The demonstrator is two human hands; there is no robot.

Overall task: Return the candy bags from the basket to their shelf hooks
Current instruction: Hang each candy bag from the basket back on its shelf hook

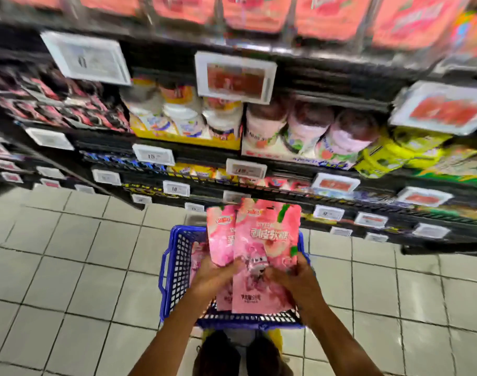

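Two pink candy bags (267,234) stand upright above the blue plastic basket (174,270), one overlapping the other. My left hand (214,275) grips the lower left edge of the bags. My right hand (291,278) grips their lower right part. More pink bags (198,256) lie inside the basket, mostly hidden behind my hands. At the very top of the view hang rows of pink-red bags (256,12); their hooks are too blurred to make out.
Dark shelves (286,61) with white price tags hold jars, tubs and boxed sweets in front of me. The basket stands on a pale tiled floor (69,267), close to the lowest shelf. My dark shoes (218,354) show below the basket.
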